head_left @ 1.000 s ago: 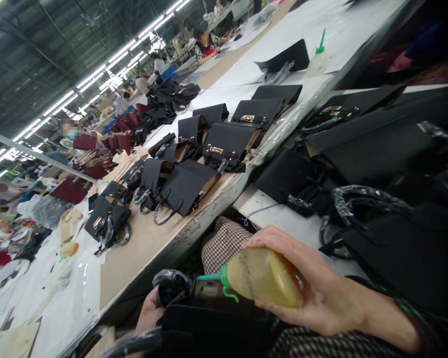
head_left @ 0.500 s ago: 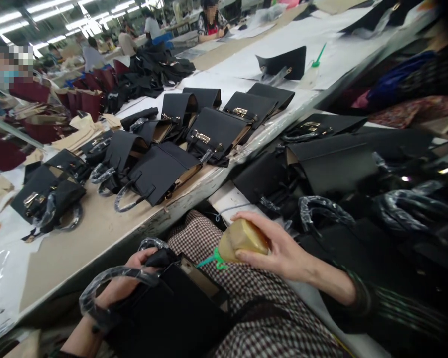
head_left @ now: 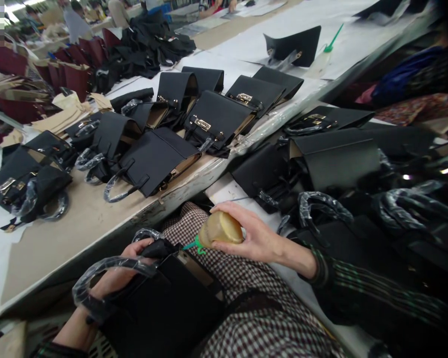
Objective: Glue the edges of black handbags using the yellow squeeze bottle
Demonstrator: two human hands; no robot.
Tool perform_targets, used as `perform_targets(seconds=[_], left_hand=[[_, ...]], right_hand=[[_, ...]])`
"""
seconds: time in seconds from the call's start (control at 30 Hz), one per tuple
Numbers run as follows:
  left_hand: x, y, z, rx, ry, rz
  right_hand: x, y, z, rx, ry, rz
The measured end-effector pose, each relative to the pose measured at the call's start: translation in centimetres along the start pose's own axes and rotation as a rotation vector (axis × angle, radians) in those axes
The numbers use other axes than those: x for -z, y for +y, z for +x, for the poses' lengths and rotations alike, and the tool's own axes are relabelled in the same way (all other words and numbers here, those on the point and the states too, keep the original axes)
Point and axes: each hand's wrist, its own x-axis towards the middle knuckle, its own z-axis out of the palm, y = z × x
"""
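A black handbag (head_left: 171, 308) rests on my lap, its handle wrapped in clear film. My left hand (head_left: 119, 273) grips the bag's top edge, fingers closed round it beside the handle. My right hand (head_left: 254, 238) is closed on a yellowish squeeze bottle (head_left: 222, 228) with a green nozzle. The nozzle points left toward the bag's open top and sits just above it.
Several black handbags (head_left: 157, 159) lie in rows on the long worktable (head_left: 78, 219) ahead. More black bags (head_left: 336, 159) are piled on a side surface at right. Dark red bags (head_left: 70, 69) and other workers are at the far left. Another green-nozzled bottle (head_left: 326, 54) stands at the back.
The view has tilted down and pulled back. My right hand with the bottle has moved up and away, and my left hand and the bag on my lap show more fully.
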Motion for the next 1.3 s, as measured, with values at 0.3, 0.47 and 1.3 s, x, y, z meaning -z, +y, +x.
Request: perform_targets(seconds=[0.3, 0.47, 1.3], left_hand=[[0.0, -0.8, 0.4, 0.007, 0.027, 0.009], [-0.1, -0.8, 0.3, 0.0, 0.044, 0.011], [-1.9, 2.6, -2.2, -0.018, 0.022, 0.217]], right_hand=[[0.6, -0.2, -1.0, -0.029, -0.128, -0.041], [0.9, -0.2, -1.8, -0.048, -0.188, -0.045], [0.7, 0.5, -4.1, -0.274, -0.326, -0.098]])
